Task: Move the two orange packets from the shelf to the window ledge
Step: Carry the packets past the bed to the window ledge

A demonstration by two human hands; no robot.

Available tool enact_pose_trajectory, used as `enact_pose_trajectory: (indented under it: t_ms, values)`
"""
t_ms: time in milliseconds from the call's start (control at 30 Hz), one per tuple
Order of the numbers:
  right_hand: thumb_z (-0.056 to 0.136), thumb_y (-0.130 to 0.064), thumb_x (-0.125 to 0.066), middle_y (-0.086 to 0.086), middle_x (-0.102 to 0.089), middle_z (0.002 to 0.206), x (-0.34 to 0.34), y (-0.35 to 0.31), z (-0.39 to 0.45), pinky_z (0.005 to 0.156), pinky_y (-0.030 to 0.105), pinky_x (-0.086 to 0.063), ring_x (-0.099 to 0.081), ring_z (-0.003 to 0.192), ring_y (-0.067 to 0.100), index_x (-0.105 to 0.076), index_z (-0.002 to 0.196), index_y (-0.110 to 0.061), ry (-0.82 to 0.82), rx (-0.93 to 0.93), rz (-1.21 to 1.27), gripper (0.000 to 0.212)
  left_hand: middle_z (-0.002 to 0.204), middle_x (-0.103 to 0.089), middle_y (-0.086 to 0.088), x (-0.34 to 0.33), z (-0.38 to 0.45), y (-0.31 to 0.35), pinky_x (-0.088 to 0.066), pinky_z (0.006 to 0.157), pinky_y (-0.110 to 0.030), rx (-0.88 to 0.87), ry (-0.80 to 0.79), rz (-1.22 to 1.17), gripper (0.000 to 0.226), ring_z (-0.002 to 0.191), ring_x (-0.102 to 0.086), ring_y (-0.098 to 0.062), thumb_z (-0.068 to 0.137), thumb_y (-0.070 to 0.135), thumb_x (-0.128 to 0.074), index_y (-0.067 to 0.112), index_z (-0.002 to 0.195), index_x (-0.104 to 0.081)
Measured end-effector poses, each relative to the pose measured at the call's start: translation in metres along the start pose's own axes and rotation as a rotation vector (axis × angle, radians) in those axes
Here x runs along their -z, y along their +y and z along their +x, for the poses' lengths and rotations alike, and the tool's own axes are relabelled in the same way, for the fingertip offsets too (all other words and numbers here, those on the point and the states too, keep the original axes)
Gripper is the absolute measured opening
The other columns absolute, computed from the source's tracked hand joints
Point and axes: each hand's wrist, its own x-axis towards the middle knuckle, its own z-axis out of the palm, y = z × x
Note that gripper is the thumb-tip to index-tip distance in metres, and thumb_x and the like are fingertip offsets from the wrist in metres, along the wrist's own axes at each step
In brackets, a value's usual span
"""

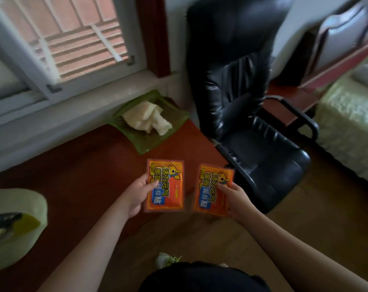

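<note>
At centre frame, slightly below the middle, two orange packets are held side by side above the edge of a reddish-brown desk [84,165]. Left hand [137,194]: fingers closed on the left packet [165,185], thumb pressed on its printed face near the left edge, the other fingers hidden behind it. Right hand [234,200]: likewise closed on the right packet [213,190], thumb on the face near the right edge. The packets stand near each other without touching, both faces turned toward the camera, the right one tilted a little clockwise. Toward the upper left, a pale window ledge [77,114] runs below the white-framed window [58,45]; neither packet rests on it. Just above the packets, a green tray [149,142] on the desk holds a crumpled white cloth [147,119]. A black office chair [246,102] fills the centre right. At lower left, a pale green object [16,239], blurred.
</note>
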Motion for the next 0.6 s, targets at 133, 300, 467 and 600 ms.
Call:
enact_pose_trajectory:
  t_ms: [133,300,467,600]
  values:
    - [0.092,-0.017,-0.062,0.011,-0.077,0.095,0.073,-0.009,-0.025,0.074,0.048,-0.059,-0.074,0.088,0.029,-0.063,0.113,-0.010,0.067,0.016,0.051,0.022,0.102,-0.074,-0.012,-0.072,0.011,0.017,-0.056,0.082,-0.049,0.001,-0.061,0.133,0.022,0.094,-0.072,-0.028,0.097,0.009,-0.050,0.021,0.114,-0.058]
    - [0.091,-0.019,-0.063,0.011,-0.076,0.099,0.156,-0.015,-0.059,0.072,0.045,-0.059,-0.074,0.089,0.027,-0.062,0.113,-0.012,0.143,0.057,0.134,0.023,0.103,-0.072,-0.014,-0.171,0.014,0.023,-0.058,0.079,-0.046,0.018,-0.207,0.297,0.027,0.093,-0.072,-0.029,0.093,0.003,-0.054,0.020,0.114,-0.055]
    - [0.091,-0.018,-0.063,0.013,-0.075,0.104,0.225,-0.013,-0.090,0.081,0.051,-0.058,-0.073,0.095,0.030,-0.061,0.117,-0.010,0.246,0.096,0.260,0.028,0.110,-0.069,-0.017,-0.256,0.020,0.015,-0.057,0.085,-0.050,0.032,-0.389,0.485,0.036,0.097,-0.070,-0.031,0.087,-0.002,-0.061,0.020,0.115,-0.053]
    - [0.092,-0.018,-0.061,0.013,-0.075,0.104,0.272,-0.007,-0.116,0.077,0.048,-0.058,-0.073,0.094,0.029,-0.061,0.117,-0.010,0.333,0.128,0.374,0.026,0.114,-0.069,-0.016,-0.313,0.029,0.014,-0.051,0.094,-0.057,0.030,-0.509,0.616,0.037,0.102,-0.069,-0.033,0.082,0.008,-0.069,0.026,0.110,-0.054]
